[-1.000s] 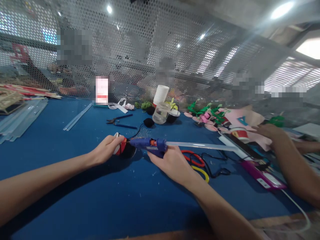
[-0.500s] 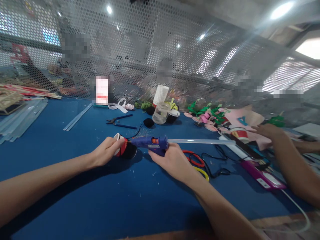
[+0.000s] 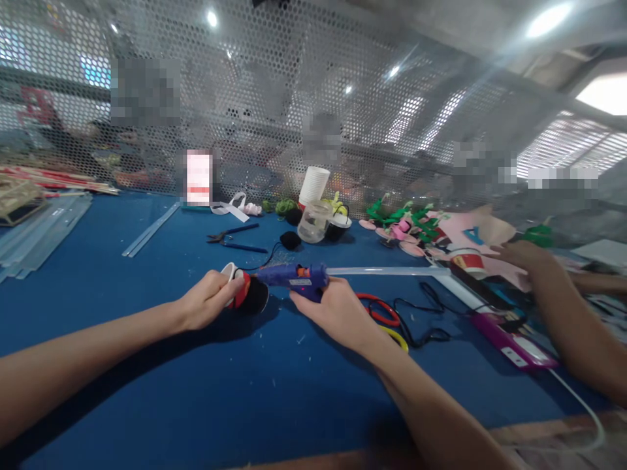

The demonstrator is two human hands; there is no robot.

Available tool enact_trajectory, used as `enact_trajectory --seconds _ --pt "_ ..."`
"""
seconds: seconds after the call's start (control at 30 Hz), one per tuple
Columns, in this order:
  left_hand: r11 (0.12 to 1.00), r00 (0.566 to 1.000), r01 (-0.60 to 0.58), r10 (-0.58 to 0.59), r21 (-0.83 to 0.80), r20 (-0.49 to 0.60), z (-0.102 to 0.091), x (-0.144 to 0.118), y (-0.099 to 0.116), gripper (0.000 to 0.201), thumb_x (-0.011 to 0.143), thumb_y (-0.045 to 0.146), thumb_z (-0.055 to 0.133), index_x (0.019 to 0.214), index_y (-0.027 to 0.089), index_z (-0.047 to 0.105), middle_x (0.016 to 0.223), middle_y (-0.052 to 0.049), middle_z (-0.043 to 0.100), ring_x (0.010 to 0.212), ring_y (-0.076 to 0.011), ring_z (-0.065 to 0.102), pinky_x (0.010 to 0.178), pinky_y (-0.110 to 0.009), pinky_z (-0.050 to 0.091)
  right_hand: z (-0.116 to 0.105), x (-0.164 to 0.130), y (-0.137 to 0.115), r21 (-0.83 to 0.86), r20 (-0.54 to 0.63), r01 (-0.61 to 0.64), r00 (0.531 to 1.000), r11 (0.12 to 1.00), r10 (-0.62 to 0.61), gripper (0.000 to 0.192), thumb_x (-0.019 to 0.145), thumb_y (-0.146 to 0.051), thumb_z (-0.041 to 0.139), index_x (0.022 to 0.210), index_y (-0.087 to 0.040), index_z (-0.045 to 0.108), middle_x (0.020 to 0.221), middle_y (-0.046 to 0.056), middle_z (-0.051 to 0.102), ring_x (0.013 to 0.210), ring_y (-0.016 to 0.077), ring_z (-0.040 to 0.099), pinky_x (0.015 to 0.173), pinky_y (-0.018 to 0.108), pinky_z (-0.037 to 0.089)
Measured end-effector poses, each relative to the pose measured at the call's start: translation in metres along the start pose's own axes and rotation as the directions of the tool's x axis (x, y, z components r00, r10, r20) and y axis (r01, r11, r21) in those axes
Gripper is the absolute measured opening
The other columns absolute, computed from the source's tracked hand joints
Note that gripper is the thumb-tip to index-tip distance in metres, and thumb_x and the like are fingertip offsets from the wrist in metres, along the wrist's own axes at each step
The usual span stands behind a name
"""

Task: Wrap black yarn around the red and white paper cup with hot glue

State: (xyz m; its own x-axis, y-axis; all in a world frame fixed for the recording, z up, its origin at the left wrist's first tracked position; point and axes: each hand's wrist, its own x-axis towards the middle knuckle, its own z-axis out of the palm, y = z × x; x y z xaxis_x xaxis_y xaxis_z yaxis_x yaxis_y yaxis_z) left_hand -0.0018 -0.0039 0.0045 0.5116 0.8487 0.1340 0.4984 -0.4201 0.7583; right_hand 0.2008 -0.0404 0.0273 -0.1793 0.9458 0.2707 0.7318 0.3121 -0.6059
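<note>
The right hand (image 3: 337, 312), clamped on the glue gun (image 3: 294, 279), has tipped it flatter; the left hand (image 3: 208, 300) still grips the red-black piece (image 3: 247, 295) at its nozzle.

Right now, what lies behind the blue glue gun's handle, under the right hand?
A red ring and a yellow ring lie on the blue table beside the right hand gripping the blue glue gun; the hand covers their near parts.

The right hand (image 3: 337, 313) is gripping a blue glue gun (image 3: 294, 279), its nozzle touching the red-and-black piece (image 3: 246, 294) that the left hand (image 3: 206, 300) is pinching; a clear glue stick (image 3: 386, 271) is jutting out behind the grip.
</note>
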Motion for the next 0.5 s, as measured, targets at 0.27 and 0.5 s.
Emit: enact_trajectory --seconds 0.27,0.5 --pt "0.997 0.999 -0.044 0.043 0.057 0.02 -0.0008 0.0003 -0.0011 0.04 0.079 0.037 0.024 0.043 0.018 0.027 0.044 0.004 0.026 0.043 -0.0081 0.023 0.046 -0.023 0.021 -0.0042 -0.0013 -0.0017 -0.002 0.015 -0.023 1.0 1.0 0.023 0.015 0.066 -0.025 0.047 0.054 -0.016 0.043 0.046 -0.005 0.037 0.041 0.0063 0.03 0.038 0.019 0.029" --pt "0.999 0.999 0.038 -0.039 -0.025 -0.008 0.0003 0.0007 0.0006 0.04 0.078 0.039 0.026 0.045 0.018 0.03 0.044 0.004 0.027 0.044 -0.0084 0.024 0.045 -0.023 0.022 -0.0016 -0.0018 -0.0025 0.004 0.014 -0.063 0.998 0.998 0.063 0.013 0.066 -0.026 0.047 0.059 -0.015 0.05 0.048 -0.004 0.042 0.041 0.0073 0.035 0.04 0.02 0.033"
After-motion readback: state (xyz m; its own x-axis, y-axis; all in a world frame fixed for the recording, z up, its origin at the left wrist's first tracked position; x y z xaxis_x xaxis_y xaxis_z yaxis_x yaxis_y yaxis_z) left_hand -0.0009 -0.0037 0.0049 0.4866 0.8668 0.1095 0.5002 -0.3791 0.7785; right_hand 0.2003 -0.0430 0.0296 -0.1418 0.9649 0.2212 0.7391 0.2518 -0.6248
